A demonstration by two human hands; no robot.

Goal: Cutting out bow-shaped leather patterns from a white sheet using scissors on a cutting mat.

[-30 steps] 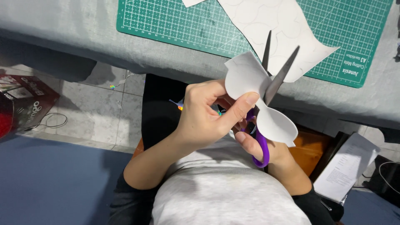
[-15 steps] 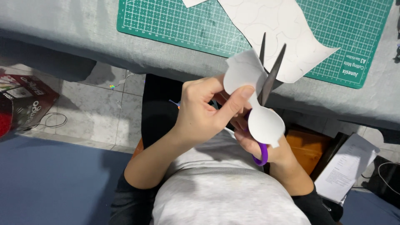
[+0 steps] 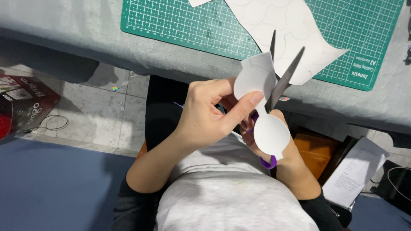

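From the head camera, a grey cloth-covered worktop (image 3: 85, 30) carries a green gridded cutting mat (image 3: 192, 21) with a large white sheet of paper marked with curved outlines (image 3: 295, 30) lying on it, above a pale tiled floor (image 3: 98, 115). The left hand (image 3: 205, 117) has its fingers (image 3: 244, 107) pinched shut on a white cut-out paper shape with rounded lobes (image 3: 261, 94), held in front of the grey shirt just below the worktop edge. The right hand (image 3: 287, 149), mostly hidden behind the paper, grips purple-handled scissors (image 3: 280, 81) whose dark blades stand parted in a V around the paper's upper lobe.
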